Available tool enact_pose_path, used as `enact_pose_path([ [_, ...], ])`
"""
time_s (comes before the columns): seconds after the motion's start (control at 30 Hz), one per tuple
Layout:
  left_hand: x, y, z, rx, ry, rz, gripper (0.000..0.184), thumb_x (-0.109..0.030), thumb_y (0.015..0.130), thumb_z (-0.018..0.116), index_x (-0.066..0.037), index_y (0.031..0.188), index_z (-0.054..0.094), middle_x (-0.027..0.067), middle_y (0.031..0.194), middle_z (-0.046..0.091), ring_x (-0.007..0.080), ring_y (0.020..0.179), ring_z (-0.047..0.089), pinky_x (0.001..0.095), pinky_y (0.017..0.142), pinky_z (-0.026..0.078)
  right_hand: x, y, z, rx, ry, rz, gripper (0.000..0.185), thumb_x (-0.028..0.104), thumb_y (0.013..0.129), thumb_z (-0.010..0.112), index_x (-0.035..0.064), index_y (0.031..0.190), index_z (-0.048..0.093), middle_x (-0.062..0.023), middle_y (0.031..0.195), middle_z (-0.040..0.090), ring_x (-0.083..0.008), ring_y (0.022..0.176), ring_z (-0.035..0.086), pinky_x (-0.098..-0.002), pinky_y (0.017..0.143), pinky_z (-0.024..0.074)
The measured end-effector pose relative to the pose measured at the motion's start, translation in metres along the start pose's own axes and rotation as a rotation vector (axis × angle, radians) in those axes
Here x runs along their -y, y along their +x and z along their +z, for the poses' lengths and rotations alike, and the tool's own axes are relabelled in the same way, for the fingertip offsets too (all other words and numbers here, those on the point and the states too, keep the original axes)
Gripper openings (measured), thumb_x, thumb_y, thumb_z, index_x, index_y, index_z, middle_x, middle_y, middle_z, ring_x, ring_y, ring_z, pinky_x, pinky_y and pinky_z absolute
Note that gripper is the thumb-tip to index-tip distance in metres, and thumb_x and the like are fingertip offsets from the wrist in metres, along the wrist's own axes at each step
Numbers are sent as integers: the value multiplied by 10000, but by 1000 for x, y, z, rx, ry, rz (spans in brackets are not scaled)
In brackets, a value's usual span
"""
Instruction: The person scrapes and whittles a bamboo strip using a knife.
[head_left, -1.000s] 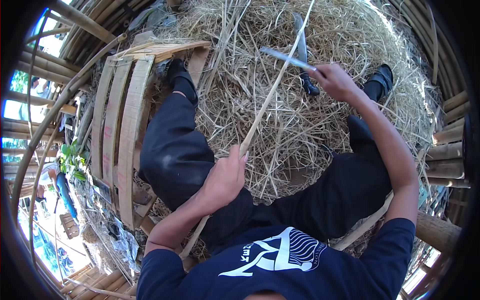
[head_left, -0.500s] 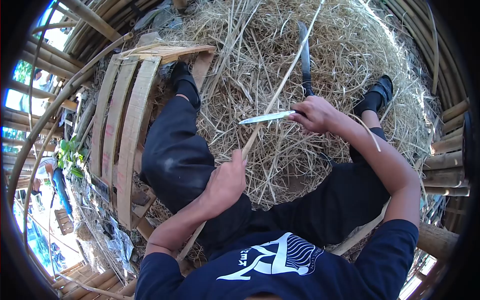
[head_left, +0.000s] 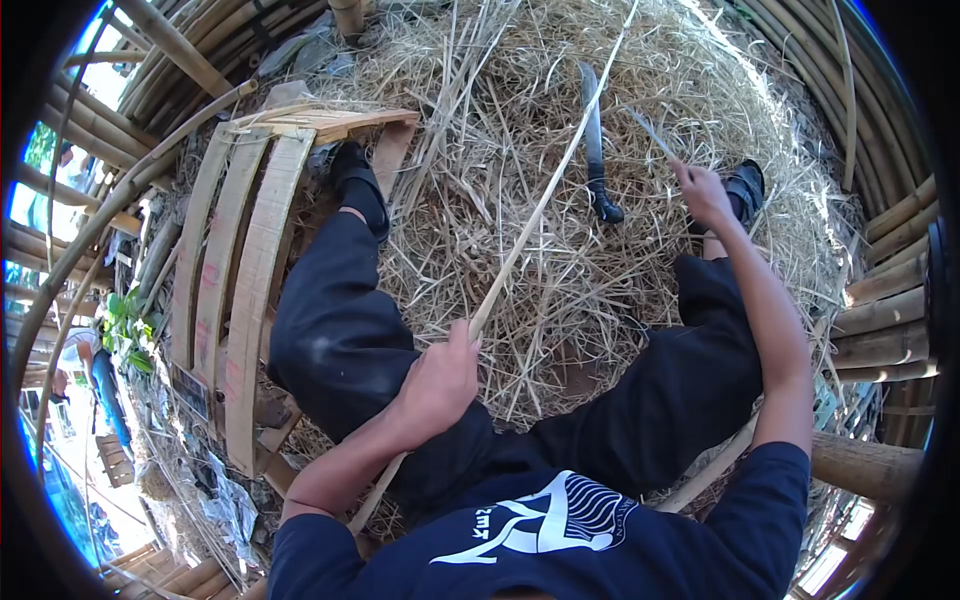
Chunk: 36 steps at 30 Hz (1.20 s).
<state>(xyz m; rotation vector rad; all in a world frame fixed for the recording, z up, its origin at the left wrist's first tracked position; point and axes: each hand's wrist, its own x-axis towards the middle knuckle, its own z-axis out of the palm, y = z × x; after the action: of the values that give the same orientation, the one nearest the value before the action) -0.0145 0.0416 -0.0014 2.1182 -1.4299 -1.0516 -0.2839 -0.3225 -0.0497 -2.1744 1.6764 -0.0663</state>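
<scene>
My left hand is closed around a long, thin bamboo strip. The strip slants away from me to the upper right, and its near end passes back under my left forearm. Out to the right, near my right foot, my right hand grips a knife. Its blade points up and to the left, apart from the strip; its handle is mostly hidden in my fingers. Between the strip and my right hand, a machete with a black handle lies on the pale shavings.
A slatted wooden crate stands beside my left leg. Bamboo poles wall the right side, and more bamboo frames the left. Another person bends over at the far left. Plastic scraps lie by the crate.
My right hand has carried the knife away from the strip, up and to the right, toward my right foot. My left hand keeps its hold on the strip.
</scene>
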Motion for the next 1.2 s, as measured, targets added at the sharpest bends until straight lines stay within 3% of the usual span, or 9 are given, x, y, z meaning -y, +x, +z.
enact_pose_path([
  [0.1, -1, 2, 0, 8, -47, 3, 170, -158, 966, 446, 8, 966, 409, 278, 624, 557, 480, 639, 568, 541, 550, 431, 29, -17, 10, -25, 79, -283, 545, 478, 966, 437, -9, 805, 622, -153, 615, 577, -275, 542, 510, -426, 565, 411],
  [0.23, -4, 2, 1, 21, -62, -12, 175, -156, 970, 441, 16, 960, 412, 271, 619, 555, 475, 625, 565, 527, 541, 424, 94, -55, 11, 363, 74, -398, 500, 444, 964, 464, -1, 803, 624, -133, 582, 560, -243, 493, 485, -410, 506, 393],
  [0.37, -4, 3, 2, 7, -54, -9, 174, -158, 972, 442, 13, 959, 415, 269, 616, 550, 469, 614, 562, 520, 533, 415, 115, -83, 36, 383, 62, -859, 441, 401, 957, 477, 23, 783, 626, -167, 593, 566, -322, 539, 565, -455, 547, 445],
  [0.5, -3, 4, 2, 8, -43, -8, 167, -154, 972, 443, 11, 961, 417, 263, 609, 545, 464, 609, 561, 521, 533, 414, 116, -95, 46, 371, 30, -961, 397, 382, 944, 494, 40, 777, 607, -173, 583, 555, -370, 558, 565, -484, 559, 440],
  [0.67, -5, 6, 3, -1, -47, 8, 152, -141, 967, 444, 8, 962, 418, 263, 609, 549, 469, 612, 563, 525, 527, 412, 99, -67, 56, 254, -82, -978, 335, 394, 935, 497, 93, 862, 625, -143, 550, 552, -364, 525, 556, -465, 520, 439],
  [0.77, -2, 2, 0, 0, -41, -26, 145, -134, 964, 444, 7, 958, 413, 266, 614, 549, 470, 618, 563, 529, 526, 409, 94, -47, 41, 229, -58, -388, 354, 377, 949, 474, 85, 884, 665, -162, 693, 630, -344, 635, 610, -446, 597, 482],
  [0.93, -3, -6, 3, 69, -47, -15, 139, -127, 964, 441, 8, 969, 411, 262, 607, 543, 463, 623, 566, 529, 527, 409, 2, 24, 10, -67, -137, -26, 589, 487, 972, 356, -3, 854, 662, -214, 805, 653, -361, 760, 637, -467, 730, 482],
  [1.07, 2, -2, 4, 32, -92, 25, 146, -135, 967, 444, 9, 977, 424, 257, 601, 535, 461, 620, 558, 503, 508, 393, 18, -6, 18, -67, 51, -163, 528, 436, 982, 394, 2, 815, 643, -203, 701, 621, -325, 647, 607, -456, 641, 453],
  [1.2, -6, 0, -1, 42, -191, 27, 185, -169, 979, 446, 13, 948, 444, 194, 564, 515, 370, 516, 547, 432, 482, 377, 76, -44, 20, 266, 88, -406, 449, 394, 966, 480, 5, 796, 626, -124, 570, 556, -209, 492, 485, -389, 505, 392],
])
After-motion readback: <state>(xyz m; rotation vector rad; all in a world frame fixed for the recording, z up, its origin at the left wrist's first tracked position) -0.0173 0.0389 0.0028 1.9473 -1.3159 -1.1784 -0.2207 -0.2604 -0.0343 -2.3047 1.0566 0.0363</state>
